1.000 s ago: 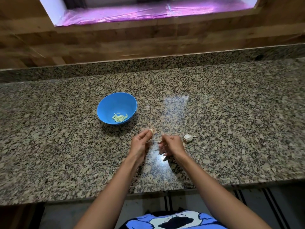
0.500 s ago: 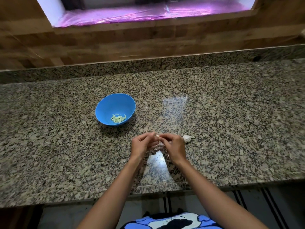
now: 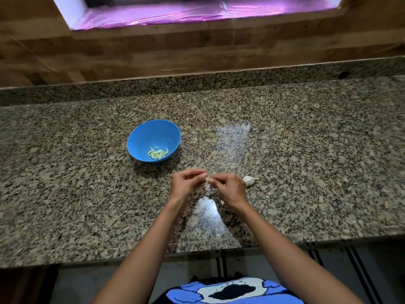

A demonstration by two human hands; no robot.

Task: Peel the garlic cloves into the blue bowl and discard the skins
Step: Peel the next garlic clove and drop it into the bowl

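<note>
Head view — blue bowl [image 3: 143, 137] well inside countertop [image 3: 306, 172]

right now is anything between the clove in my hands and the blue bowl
Nothing visible. The garlic clove is pinched between the left hand and right hand; only bare counter lies between it and the blue bowl. The unpeeled garlic sits beyond the right hand, off that path.
</note>
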